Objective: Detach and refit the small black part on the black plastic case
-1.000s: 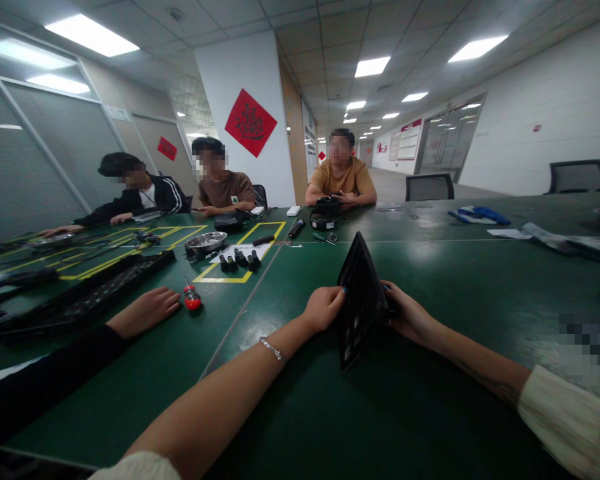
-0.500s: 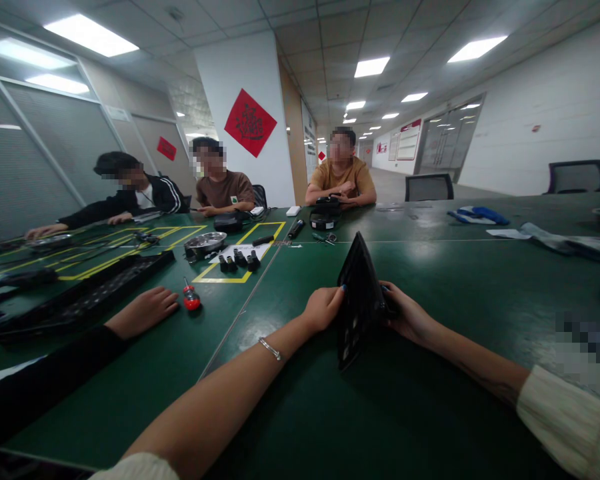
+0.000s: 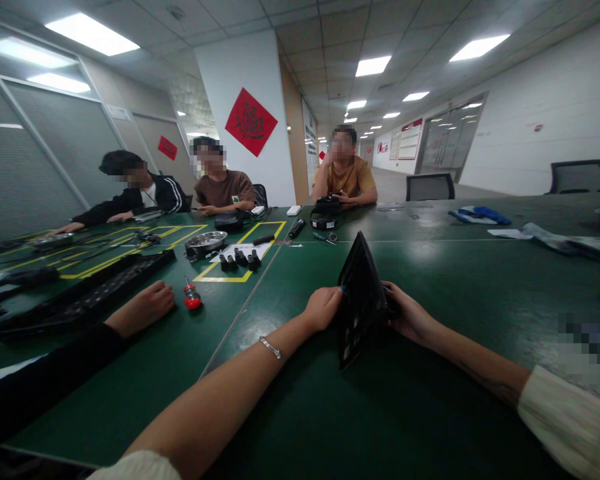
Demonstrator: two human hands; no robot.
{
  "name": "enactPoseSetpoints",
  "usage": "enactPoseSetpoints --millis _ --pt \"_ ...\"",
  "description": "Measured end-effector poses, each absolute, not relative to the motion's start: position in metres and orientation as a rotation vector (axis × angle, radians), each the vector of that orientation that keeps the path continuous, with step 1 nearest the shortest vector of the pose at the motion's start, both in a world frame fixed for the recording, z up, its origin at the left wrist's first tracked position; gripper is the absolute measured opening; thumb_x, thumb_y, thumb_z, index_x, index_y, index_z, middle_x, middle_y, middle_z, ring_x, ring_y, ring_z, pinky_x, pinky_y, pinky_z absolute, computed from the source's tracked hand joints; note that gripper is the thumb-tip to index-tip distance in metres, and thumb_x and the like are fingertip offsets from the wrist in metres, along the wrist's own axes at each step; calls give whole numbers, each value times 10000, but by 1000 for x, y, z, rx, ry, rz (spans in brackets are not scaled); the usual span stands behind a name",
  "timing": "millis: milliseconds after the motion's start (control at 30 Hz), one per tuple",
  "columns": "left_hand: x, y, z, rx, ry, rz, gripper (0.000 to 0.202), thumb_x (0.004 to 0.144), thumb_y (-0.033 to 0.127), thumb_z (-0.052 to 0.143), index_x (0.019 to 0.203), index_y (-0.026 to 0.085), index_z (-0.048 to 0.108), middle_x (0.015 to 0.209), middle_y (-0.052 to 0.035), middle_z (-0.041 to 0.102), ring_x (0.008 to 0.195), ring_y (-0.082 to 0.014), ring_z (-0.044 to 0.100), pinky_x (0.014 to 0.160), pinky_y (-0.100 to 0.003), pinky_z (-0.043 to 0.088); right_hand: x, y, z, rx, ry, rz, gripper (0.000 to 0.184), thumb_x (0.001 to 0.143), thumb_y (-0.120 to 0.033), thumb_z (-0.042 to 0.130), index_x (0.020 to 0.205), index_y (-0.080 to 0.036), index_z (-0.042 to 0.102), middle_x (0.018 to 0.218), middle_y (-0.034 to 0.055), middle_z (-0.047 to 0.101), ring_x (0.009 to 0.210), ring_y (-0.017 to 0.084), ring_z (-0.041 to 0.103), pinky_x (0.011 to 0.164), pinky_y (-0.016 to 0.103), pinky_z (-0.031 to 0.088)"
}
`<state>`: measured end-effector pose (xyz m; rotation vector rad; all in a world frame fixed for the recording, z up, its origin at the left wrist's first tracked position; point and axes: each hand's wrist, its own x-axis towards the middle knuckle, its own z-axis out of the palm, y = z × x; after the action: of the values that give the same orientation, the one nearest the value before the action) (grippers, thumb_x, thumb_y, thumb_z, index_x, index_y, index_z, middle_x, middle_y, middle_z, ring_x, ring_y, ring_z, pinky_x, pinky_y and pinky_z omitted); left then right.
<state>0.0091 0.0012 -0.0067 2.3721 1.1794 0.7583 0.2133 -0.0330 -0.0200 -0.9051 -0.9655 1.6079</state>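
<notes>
To hold the dark panel (image 3: 363, 307) well, we should press evenly from both sides so it neither twists nor slips. It stands steeply tilted over the worktop (image 3: 300, 420), at three o'clock from our left grip (image 3: 325, 307) and nine o'clock from our right grip (image 3: 407, 312), both clamped on it.

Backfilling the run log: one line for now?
left hand: holds dark flat device | right hand: holds its opposite side | device: steeply tilted

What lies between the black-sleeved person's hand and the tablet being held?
In the head view, a red screwdriver is beside that hand, then comes a stretch of green table, then the wearer's left hand, gripping the tablet.
</notes>
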Motion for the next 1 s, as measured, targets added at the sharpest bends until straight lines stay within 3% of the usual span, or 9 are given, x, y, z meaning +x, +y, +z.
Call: enactPoseSetpoints --millis 200,600,800,1000 --pt "10 2 -8 2313 1219 760 524 884 458 171 635 150 514 578 -4 448 592 -136 438 556 -237 325 212 -33 -20 -904 -959 1602 225 774 -257 506 998 -265 502 757 -14 544 582 121 516 402 196 364" --pt "8 -3 -2 2429 1177 719 357 866 357 291 648 161 495 599 3 467 615 -137 462 579 -234 332 211 -34 -20 -904 -962 1602 221 775 -265 515 996 -257 503 765 -10 543 595 125 516 415 200 372" --pt "9 -3 -4 2359 1271 771 514 900 402 149 593 158 482 546 -3 413 568 -130 423 545 -238 301 212 -34 -20 -906 -972 1597 205 785 -273 510 990 -257 507 765 -12 541 591 122 512 405 194 373" --pt "11 -1 -7 2367 1273 779 520 889 449 182 539 157 433 510 17 334 496 -97 339 497 -234 240 211 -35 -18 -914 -984 1598 202 779 -253 512 980 -265 507 773 -8 546 595 126 515 404 196 373"
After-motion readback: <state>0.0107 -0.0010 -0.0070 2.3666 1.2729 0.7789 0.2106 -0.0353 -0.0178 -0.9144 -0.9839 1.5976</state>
